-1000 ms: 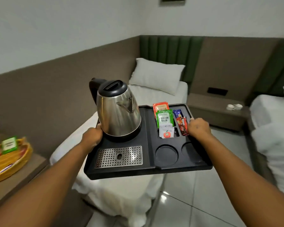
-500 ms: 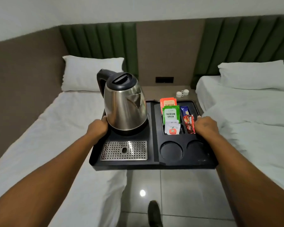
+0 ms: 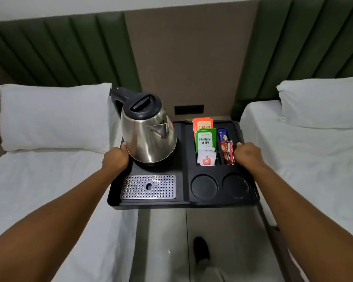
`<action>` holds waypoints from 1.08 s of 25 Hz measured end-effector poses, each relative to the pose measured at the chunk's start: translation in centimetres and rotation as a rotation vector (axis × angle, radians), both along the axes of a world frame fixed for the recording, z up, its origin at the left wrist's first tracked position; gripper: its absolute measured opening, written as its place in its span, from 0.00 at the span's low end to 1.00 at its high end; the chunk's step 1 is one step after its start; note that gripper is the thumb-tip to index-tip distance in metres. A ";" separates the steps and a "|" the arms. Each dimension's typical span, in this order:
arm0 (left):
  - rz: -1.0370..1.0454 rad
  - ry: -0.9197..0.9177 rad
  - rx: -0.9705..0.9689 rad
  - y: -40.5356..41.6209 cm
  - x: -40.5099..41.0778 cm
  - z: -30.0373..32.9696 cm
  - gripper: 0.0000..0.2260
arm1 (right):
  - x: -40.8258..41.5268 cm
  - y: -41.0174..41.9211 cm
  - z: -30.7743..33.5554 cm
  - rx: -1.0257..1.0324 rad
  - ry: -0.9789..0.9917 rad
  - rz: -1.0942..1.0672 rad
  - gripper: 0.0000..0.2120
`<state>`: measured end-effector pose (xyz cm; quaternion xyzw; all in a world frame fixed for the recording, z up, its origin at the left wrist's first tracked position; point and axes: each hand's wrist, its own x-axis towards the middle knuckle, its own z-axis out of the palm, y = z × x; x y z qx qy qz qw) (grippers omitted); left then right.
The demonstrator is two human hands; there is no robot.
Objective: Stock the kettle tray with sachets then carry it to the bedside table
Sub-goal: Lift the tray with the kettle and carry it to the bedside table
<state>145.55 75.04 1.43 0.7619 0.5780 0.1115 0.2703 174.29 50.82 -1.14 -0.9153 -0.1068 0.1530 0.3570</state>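
I hold a black kettle tray [image 3: 183, 202] in the air between two beds. My left hand [image 3: 115, 159] grips its left edge and my right hand [image 3: 248, 156] grips its right edge. A steel kettle [image 3: 149, 133] with a black lid stands on the tray's back left. Sachets stand in the slots at the back right: an orange one [image 3: 203, 124], a green one [image 3: 205, 139], a white one [image 3: 206, 158], a blue stick [image 3: 223, 135] and red sticks [image 3: 227, 152]. The tray hides most of the bedside table; only a sliver of its top [image 3: 222, 118] shows behind it.
White beds lie at left [image 3: 39, 190] and right [image 3: 314, 159], each with a pillow against a green padded headboard. A black socket plate [image 3: 189, 109] sits on the brown wall panel. Grey floor tiles [image 3: 163, 241] and my shoe [image 3: 201, 248] show below the tray.
I have walked forward between the beds with the tray. The wall panel and socket plate are closer, and the small cups seen on the bedside table are now hidden behind the tray.
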 end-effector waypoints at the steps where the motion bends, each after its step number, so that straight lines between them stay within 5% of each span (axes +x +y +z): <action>1: -0.005 0.011 0.010 3.4 4.1 -0.9 0.30 | 4.0 3.3 -1.0 0.001 0.013 -0.001 0.21; 7: 0.036 0.075 0.016 20.8 23.6 -10.9 0.26 | 23.8 21.1 -8.3 -0.109 0.132 0.009 0.21; 13: 0.016 0.239 0.009 34.5 34.2 -26.4 0.09 | 35.9 34.1 -22.3 -0.268 0.341 0.276 0.13; 20: -0.064 0.443 -0.073 43.0 38.6 -44.5 0.10 | 41.9 43.9 -38.5 -0.424 0.333 0.331 0.14; 27: 0.026 0.406 -0.115 47.4 40.8 -51.0 0.11 | 43.0 48.9 -45.4 -0.498 0.212 0.291 0.13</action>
